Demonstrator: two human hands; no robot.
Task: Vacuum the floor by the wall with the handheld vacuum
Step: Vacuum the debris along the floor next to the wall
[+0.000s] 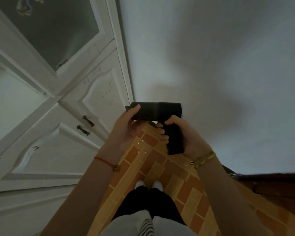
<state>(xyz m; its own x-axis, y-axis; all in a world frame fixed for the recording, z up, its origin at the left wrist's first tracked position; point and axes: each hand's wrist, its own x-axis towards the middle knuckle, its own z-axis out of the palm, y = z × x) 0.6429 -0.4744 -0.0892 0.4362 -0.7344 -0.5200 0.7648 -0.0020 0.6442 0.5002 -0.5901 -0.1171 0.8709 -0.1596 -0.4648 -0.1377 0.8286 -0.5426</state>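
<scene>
A person stands on a floor [153, 169] of orange and tan brick-pattern tiles and holds a black handheld vacuum [156, 111] up in the air with both hands. The vacuum is well above the floor, not touching it, and its round body lies sideways in front of the white wall [220, 65]. The right hand [182, 133] is wrapped tight around the vacuum's handle [174, 142], which points down from the body toward the person. The thumb sits on top of the handle and the fingers [162, 133] curl around its left side. The left hand [126, 128] holds the left end of the vacuum's body from below, with the thumb [134, 109] pressed on the front of it. A thin red string bracelet [107, 163] with a small charm goes around the left wrist, below the vacuum. A gold bracelet [203, 159] goes around the right wrist, just below the handle. On the floor under the vacuum lie small white bits [140, 147], and more bits sit near the wall by the right wrist. Left of the vacuum stands a white cabinet [49, 142] with carved doors and two dark metal handles [85, 125] close together. Above those doors is a door with a dark glass panel [54, 31]. Far below the vacuum the person's two white shoe tips [148, 184] poke out from black trouser legs [152, 206]. To the right of the vacuum and lower down is the edge of something dark brown [271, 184], but I cannot tell what it is.
</scene>
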